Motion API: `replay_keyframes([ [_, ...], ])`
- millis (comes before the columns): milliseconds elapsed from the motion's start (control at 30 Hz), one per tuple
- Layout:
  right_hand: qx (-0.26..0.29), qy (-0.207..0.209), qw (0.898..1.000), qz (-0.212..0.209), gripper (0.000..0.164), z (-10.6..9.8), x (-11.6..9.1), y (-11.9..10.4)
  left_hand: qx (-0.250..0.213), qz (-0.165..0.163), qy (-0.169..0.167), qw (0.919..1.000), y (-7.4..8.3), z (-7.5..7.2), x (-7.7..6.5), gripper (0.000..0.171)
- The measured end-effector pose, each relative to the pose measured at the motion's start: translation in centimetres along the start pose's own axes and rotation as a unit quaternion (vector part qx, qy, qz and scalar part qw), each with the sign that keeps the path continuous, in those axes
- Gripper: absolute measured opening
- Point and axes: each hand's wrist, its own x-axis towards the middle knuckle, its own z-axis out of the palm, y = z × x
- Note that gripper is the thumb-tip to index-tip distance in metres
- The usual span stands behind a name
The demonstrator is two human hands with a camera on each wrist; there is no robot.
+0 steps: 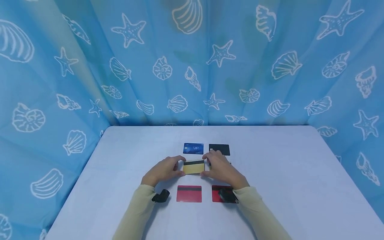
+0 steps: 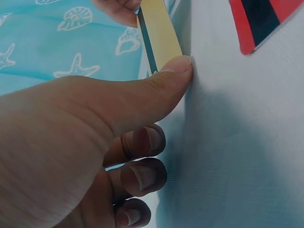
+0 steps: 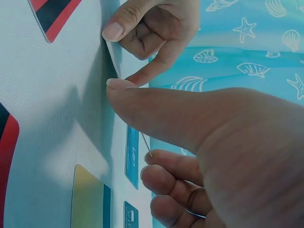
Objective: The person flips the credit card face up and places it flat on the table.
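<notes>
A gold card (image 1: 193, 167) with a black stripe is held at its two short ends, just above the white table. My left hand (image 1: 164, 170) pinches the left end between thumb and index finger; its other fingers curl beneath, as the left wrist view shows. My right hand (image 1: 221, 168) grips the right end the same way. In the right wrist view the held card appears nearly edge-on, tilted off the cloth. A second gold card (image 3: 88, 204) lies on the table below my right hand, mostly hidden in the head view.
Behind lie a blue VIP card (image 1: 193, 148) and a black card (image 1: 222, 149), partly covered by my right fingers. In front are two red striped cards (image 1: 189, 194), the right one partly behind a black wrist device (image 1: 227, 196). A blue shell-print curtain (image 1: 192, 66) borders the table.
</notes>
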Motion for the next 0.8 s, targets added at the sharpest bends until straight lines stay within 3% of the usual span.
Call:
replay_keyframes([
  [200,0.01,-0.008,1.0,-0.005,0.061,0.5,-0.8,0.1,-0.006,-0.001,-0.012,0.9999,-0.4,0.8,-0.6,0.054],
  [433,0.006,0.006,1.0,0.0,0.061,-0.7,-0.9,0.2,-0.002,0.022,-0.006,0.9997,-0.1,0.5,0.2,0.053],
  [667,0.005,0.001,1.0,-0.027,0.06,-1.0,-0.3,-0.1,0.0,0.007,-0.002,1.0,-0.3,0.1,0.3,0.053],
  [800,0.01,-0.001,1.0,-0.019,0.06,-1.0,-0.1,-0.3,-0.001,0.012,-0.003,0.9999,-0.3,-0.3,0.2,0.055],
])
